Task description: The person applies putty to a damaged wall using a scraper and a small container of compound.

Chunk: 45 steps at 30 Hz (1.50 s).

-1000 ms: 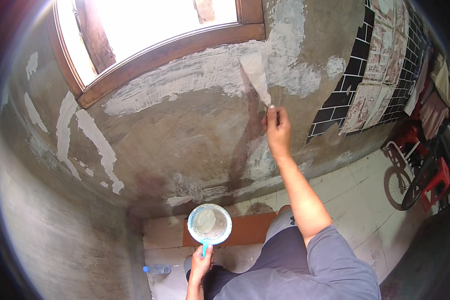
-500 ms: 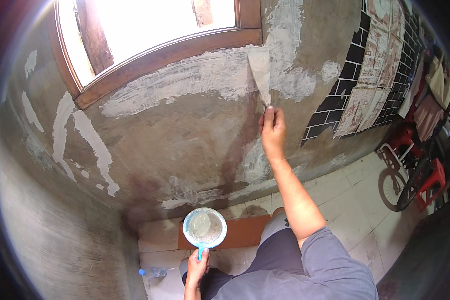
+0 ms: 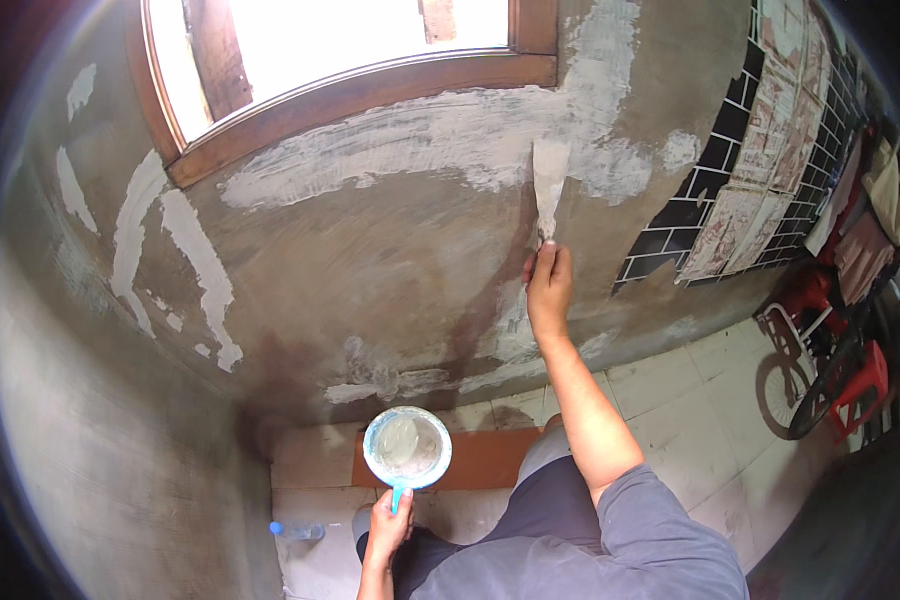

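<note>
I observe the right hand closed on the handle of a putty knife, its blade at the lower margin of the white patch beneath the window frame. Blade contact is not certain. The left hand grips a blue-handled pan containing pale paste. I judge the step to be spreading filler; the next move calls for an even, shallow-angled stroke along that ragged margin.
</note>
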### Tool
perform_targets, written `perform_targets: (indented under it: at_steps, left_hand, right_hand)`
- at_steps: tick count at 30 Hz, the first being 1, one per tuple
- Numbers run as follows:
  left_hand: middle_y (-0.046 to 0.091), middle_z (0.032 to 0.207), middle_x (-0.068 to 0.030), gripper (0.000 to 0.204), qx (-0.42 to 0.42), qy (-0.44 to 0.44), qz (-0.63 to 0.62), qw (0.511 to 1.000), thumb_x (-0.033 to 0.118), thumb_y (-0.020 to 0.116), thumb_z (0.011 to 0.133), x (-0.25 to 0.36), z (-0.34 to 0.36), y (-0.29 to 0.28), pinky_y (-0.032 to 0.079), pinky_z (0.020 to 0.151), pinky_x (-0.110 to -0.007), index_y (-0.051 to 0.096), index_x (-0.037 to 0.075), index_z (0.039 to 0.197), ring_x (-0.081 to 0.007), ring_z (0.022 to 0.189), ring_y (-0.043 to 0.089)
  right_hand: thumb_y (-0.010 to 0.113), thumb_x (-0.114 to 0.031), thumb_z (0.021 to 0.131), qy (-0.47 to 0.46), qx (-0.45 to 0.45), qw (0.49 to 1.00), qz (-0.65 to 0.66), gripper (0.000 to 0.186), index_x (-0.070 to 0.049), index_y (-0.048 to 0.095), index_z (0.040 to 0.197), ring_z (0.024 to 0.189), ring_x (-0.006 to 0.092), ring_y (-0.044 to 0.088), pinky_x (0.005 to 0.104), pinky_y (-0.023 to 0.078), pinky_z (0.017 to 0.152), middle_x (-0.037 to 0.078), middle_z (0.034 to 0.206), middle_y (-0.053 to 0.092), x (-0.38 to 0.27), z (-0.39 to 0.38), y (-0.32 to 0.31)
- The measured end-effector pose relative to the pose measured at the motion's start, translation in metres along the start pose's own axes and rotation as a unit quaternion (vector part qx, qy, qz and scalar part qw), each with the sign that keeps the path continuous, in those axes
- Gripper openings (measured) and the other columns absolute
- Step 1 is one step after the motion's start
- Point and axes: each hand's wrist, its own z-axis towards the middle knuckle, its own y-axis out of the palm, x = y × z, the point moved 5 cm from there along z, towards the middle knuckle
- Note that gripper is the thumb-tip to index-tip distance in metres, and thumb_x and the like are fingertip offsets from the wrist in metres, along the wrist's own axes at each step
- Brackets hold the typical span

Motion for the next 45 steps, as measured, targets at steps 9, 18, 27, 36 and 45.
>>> perform_targets:
  at_steps: [9, 18, 27, 36, 45]
  left_hand:
    - [0.050, 0.058, 0.0010, 0.038, -0.006, -0.014, -0.022, 1.000, 0.039, 0.060, 0.103, -0.014, -0.001, 0.002, 0.034, 0.039, -0.026, 0.053, 0.009, 0.081, -0.0078, 0.043, 0.045]
    - [0.050, 0.057, 0.0011, 0.038, 0.003, -0.027, -0.065, 0.997, 0.040, 0.061, 0.102, -0.030, -0.002, -0.006, 0.035, 0.039, -0.026, 0.054, 0.008, 0.082, -0.0076, 0.044, 0.045]
    - [0.051, 0.059, 0.0008, 0.038, 0.009, -0.035, -0.044, 0.998, 0.040, 0.060, 0.102, -0.036, -0.004, -0.016, 0.036, 0.039, -0.026, 0.055, 0.007, 0.084, -0.0079, 0.044, 0.046]
    - [0.050, 0.059, -0.0005, 0.038, -0.003, -0.034, -0.046, 0.998, 0.040, 0.058, 0.103, -0.028, -0.001, -0.008, 0.035, 0.039, -0.026, 0.055, 0.006, 0.087, -0.0091, 0.043, 0.045]
    - [0.050, 0.059, -0.0005, 0.037, 0.012, -0.031, -0.033, 0.999, 0.040, 0.059, 0.103, -0.033, -0.006, -0.017, 0.036, 0.040, -0.026, 0.055, 0.006, 0.087, -0.0092, 0.043, 0.045]
  right_hand:
    - [0.042, -0.029, 0.110, -0.026, -0.085, 0.994, -0.056, 0.031, -0.005, 0.052, 0.092, 0.064, 0.0141, 0.051, 0.0322, 0.042, 0.060, 0.004, 0.070, 0.053, 0.026, -0.071, 0.028]
    - [0.050, -0.040, 0.106, 0.005, -0.122, 0.976, -0.181, 0.039, -0.003, 0.054, 0.095, 0.065, 0.0355, 0.063, 0.0430, 0.046, 0.060, 0.016, 0.069, 0.062, 0.045, -0.055, 0.043]
    - [0.048, -0.036, 0.107, -0.021, -0.102, 0.991, -0.084, 0.036, -0.002, 0.053, 0.094, 0.063, 0.0224, 0.059, 0.0384, 0.045, 0.060, 0.010, 0.068, 0.060, 0.040, -0.053, 0.033]
    - [0.047, -0.033, 0.108, 0.021, -0.116, 0.984, -0.131, 0.034, -0.003, 0.054, 0.093, 0.063, 0.0167, 0.057, 0.0353, 0.044, 0.059, 0.007, 0.070, 0.059, 0.093, -0.063, 0.001]
    - [0.057, -0.026, 0.106, -0.088, -0.125, 0.988, 0.011, 0.023, -0.003, 0.056, 0.101, 0.067, 0.0106, 0.056, 0.0281, 0.046, 0.062, 0.005, 0.081, 0.067, 0.001, -0.047, 0.017]
